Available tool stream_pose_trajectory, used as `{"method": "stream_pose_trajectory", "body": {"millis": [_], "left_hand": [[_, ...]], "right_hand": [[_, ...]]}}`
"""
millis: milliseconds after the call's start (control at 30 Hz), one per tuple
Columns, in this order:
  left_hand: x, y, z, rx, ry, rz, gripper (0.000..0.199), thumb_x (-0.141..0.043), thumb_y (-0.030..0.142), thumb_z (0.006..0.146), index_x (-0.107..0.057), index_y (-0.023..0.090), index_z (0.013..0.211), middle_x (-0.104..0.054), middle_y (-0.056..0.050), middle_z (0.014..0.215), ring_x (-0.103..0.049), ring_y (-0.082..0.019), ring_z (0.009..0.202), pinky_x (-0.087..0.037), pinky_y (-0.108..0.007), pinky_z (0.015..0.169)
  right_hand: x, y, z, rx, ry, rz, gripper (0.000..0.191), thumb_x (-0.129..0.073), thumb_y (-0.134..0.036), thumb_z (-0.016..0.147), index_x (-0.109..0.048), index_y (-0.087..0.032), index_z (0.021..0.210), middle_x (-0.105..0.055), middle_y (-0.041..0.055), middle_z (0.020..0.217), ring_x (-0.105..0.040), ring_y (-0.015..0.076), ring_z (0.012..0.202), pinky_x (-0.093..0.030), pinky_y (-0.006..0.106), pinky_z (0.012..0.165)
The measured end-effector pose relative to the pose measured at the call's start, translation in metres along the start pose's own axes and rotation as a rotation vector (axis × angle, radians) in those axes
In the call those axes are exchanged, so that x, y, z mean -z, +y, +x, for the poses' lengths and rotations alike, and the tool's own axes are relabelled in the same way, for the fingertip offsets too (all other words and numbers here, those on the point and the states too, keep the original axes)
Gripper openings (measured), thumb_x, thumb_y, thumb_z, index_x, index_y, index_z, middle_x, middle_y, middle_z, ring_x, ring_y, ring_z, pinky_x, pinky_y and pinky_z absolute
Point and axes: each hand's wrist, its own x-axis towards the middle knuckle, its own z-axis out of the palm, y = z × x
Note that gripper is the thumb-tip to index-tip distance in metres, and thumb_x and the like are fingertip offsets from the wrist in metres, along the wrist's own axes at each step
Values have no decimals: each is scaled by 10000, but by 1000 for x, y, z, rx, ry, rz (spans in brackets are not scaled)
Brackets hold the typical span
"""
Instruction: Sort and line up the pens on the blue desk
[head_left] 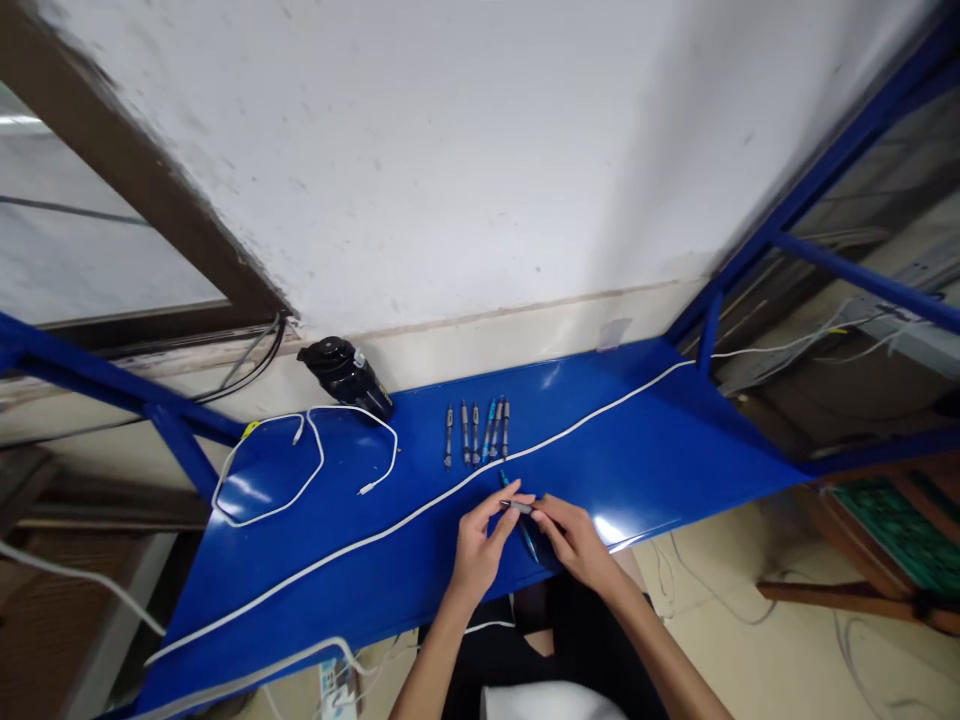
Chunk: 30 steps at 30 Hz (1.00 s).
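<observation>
Between my two hands, near the front edge of the blue table, is a grey pen (519, 507), lying roughly level. The fingers of my left hand (480, 540) pinch its left end, and my right hand (574, 535) grips its right end. Beneath them a light-blue pen (528, 540) lies slanted on the table, partly hidden by the hands and the grey pen. Farther back, several pens stand in a row side by side: dark ones (475, 435) and a light-blue one (489, 430).
A long white cable (405, 520) crosses the blue table (645, 450) between the pen row and my hands. A black bottle (345, 375) is at the back left by the wall. A looped white charging cable (322, 455) lies in front of it. Blue metal frames (780, 230) flank the table.
</observation>
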Motion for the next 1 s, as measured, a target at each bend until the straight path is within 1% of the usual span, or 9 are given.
{"method": "stream_pose_trajectory", "body": {"millis": [67,133,233,300,500,600,767,900,1000], "left_hand": [[-1,0,0,-11,-30,-48,465,-695,413,1030,-648,232,1456,-775,-122,1343,-693,-292,1317,-452,-444,1205],[-4,-1,0,-42,-10,-58,439,-731,416,1005,-665,221,1392,-759,-132,1372,-671,-295,1343,-445,-441,1205],[-7,-4,0,-29,100,-7,299,-734,449,996,-745,186,1137,-809,-130,1195,-742,-274,1133,-527,-388,1058],[-8,-6,1,3,147,12,309,-726,468,996,-764,169,1061,-819,-128,1110,-746,-266,1041,-543,-369,985],[-11,1,0,-71,166,37,339,-729,483,986,-814,161,1047,-780,-105,1074,-695,-240,992,-509,-334,932],[-12,3,0,-89,178,33,349,-732,493,980,-811,154,1000,-740,-87,1019,-660,-218,926,-496,-319,870],[-10,1,0,-89,182,34,354,-712,488,995,-811,148,1008,-736,-91,1023,-655,-223,942,-493,-318,883],[-8,-2,0,-65,163,5,363,-767,488,955,-805,162,1109,-776,-106,1066,-690,-236,972,-512,-334,925],[-6,-3,1,-60,164,10,320,-794,464,938,-822,162,1041,-778,-95,1023,-694,-232,958,-512,-324,909]], "right_hand": [[0,3,0,9,7,2,275,-460,-353,1146,-714,-253,1179,-747,68,1047,-692,218,952,-512,322,884],[-1,7,-1,19,21,16,269,-473,-362,1142,-715,-257,1194,-752,69,1066,-699,217,955,-518,323,888],[-1,13,-1,52,32,33,255,-495,-372,1134,-719,-254,1160,-747,63,1020,-697,211,921,-522,315,863],[-1,14,-2,70,24,44,251,-495,-377,1132,-709,-248,1144,-741,63,1011,-692,211,920,-521,316,866],[1,17,-4,6,8,125,223,-569,-462,1091,-585,-241,1067,-631,-13,816,-598,172,709,-482,279,698],[2,17,-3,30,-25,127,271,-493,-472,1120,-567,-248,987,-631,-4,827,-601,179,736,-474,290,729],[1,17,0,78,-60,89,374,-379,-430,1158,-604,-247,922,-630,8,827,-589,186,761,-461,310,784],[-2,18,0,37,3,106,249,-503,-453,1122,-606,-237,1053,-656,2,874,-600,174,758,-471,289,748],[-3,17,-2,27,18,94,278,-531,-481,1108,-593,-237,992,-647,-7,832,-595,170,730,-466,279,717]]}}
